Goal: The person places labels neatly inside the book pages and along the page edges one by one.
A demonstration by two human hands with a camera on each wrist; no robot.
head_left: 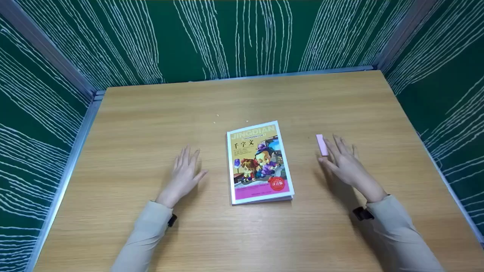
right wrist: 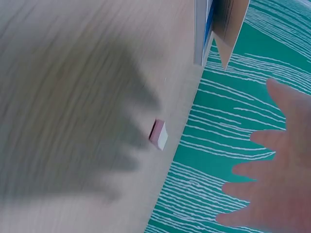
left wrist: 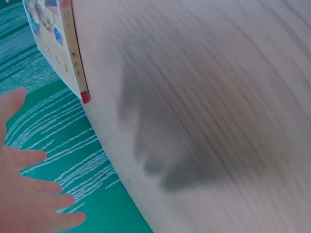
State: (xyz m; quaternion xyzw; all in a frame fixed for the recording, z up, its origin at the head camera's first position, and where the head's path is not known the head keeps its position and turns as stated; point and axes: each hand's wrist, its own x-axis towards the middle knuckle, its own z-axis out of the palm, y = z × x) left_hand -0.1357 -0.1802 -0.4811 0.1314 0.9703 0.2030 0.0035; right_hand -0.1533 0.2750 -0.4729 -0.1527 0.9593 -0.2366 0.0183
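Two empty hands spread over a table, a book between them

On a light wood-grain table (head_left: 211, 234) lies a closed children's book (head_left: 261, 162), cartoon cover up, with "JINGDIAN" across its top and a magenta band below; its front cover gapes slightly at the lower right. The person's left hand (head_left: 183, 173) hovers to the book's left, fingers wide apart, holding nothing. To the book's right, the right hand (head_left: 346, 164), also spread and empty, hovers near a small pink block (head_left: 322, 145) that lies on the tabletop. Pale long sleeves (head_left: 141, 236) cover both forearms. Green panels (head_left: 270, 37) with wavy white lines surround the far and side edges.
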